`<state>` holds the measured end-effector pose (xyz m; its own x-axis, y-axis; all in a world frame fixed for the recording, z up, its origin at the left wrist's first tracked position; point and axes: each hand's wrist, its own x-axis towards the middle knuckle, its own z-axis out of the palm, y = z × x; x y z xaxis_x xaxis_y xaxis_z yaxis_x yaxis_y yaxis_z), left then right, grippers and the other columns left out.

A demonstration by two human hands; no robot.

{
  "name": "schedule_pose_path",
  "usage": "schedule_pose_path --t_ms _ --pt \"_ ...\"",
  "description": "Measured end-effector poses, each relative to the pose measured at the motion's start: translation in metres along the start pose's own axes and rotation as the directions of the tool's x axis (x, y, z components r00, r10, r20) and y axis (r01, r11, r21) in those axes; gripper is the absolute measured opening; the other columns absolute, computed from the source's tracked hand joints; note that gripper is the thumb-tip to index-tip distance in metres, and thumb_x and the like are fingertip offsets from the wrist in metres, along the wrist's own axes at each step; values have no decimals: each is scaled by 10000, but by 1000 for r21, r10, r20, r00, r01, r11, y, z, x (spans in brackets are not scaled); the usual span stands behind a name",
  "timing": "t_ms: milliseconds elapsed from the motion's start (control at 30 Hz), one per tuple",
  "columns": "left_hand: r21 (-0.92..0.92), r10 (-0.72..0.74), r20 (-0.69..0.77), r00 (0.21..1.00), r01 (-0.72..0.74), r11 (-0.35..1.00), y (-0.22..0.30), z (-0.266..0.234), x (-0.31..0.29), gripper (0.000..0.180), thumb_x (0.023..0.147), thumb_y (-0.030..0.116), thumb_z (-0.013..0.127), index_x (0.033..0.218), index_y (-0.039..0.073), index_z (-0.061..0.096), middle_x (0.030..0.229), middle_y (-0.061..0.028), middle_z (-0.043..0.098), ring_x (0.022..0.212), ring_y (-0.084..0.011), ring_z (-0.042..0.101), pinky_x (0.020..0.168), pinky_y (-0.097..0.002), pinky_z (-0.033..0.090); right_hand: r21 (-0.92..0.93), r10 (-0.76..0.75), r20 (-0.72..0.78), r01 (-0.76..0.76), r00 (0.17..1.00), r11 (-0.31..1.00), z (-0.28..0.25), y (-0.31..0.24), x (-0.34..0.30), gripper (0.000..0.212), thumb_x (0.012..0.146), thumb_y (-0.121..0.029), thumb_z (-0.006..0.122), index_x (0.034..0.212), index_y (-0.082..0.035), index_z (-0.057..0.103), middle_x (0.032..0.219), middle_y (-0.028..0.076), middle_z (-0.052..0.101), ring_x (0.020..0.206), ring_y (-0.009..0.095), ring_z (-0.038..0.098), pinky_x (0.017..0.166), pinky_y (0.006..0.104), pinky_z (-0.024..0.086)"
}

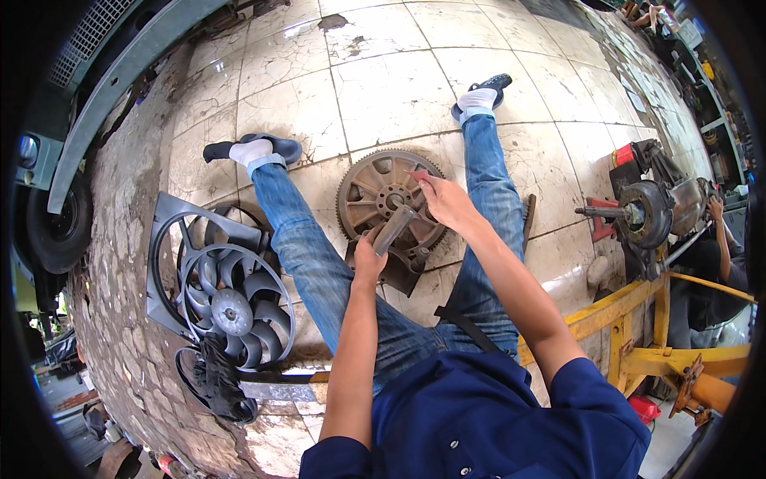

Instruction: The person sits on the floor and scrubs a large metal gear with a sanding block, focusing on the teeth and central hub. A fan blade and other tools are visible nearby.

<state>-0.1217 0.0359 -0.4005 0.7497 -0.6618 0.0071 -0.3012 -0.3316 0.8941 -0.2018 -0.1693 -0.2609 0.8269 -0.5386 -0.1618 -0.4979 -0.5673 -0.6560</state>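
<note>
Between my outstretched legs lies a round toothed flywheel (363, 185), brown with rust, flat on the tiles. My left hand (369, 254) is closed around a grey metal cylinder (393, 231), held tilted above the flywheel's near part. Pinched in my right hand (448, 203) is a small reddish piece of sandpaper (420, 175), over the flywheel's right side. The sandpaper is apart from the cylinder. A dark flat metal plate (401, 277) sits at the flywheel's near edge, partly behind my left hand.
Left of my leg lie a grey fan (231, 311) and its shroud (162, 239), with black cloth (219, 379) nearby. At right stand a rusty axle part with a drum (645, 214), a yellow frame (638, 335) and another person's arm (722, 235). A vehicle tyre (62, 227) is far left.
</note>
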Motion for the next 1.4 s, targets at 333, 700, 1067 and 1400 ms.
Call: schedule_pose_path --t_ms 333,700,1067,1400 --pt "21 35 36 999 -36 999 -1 -1 1 578 716 -24 628 1280 98 628 1115 -190 652 1045 -382 630 926 -405 490 -18 -13 -58 12 998 1000 15 16 6 373 1054 -296 400 1360 -201 590 778 219 645 751 353 652 739 431 495" --pt "148 -6 41 999 -1 989 9 -7 -4 615 708 -10 636 1293 179 630 1146 -155 668 1061 -372 636 914 -412 512 120 75 42 -79 996 990 12 14 5 382 1062 -321 405 1368 -184 588 640 127 538 609 217 533 664 365 468" --pt "203 -121 48 992 109 973 16 -12 -3 597 735 36 659 1316 165 622 1144 -164 682 1077 -358 643 932 -406 512 163 73 25 -76 997 984 0 -15 -8 387 1051 -317 402 1296 -95 602 829 203 619 762 319 582 740 414 473" --pt "100 -114 22 993 111 989 14 -6 -1 551 754 15 643 1284 167 640 1143 -157 661 1073 -355 638 920 -406 507 97 30 -30 -27 999 995 9 9 5 443 1051 -364 406 1304 -51 594 818 218 659 761 322 644 743 415 485"
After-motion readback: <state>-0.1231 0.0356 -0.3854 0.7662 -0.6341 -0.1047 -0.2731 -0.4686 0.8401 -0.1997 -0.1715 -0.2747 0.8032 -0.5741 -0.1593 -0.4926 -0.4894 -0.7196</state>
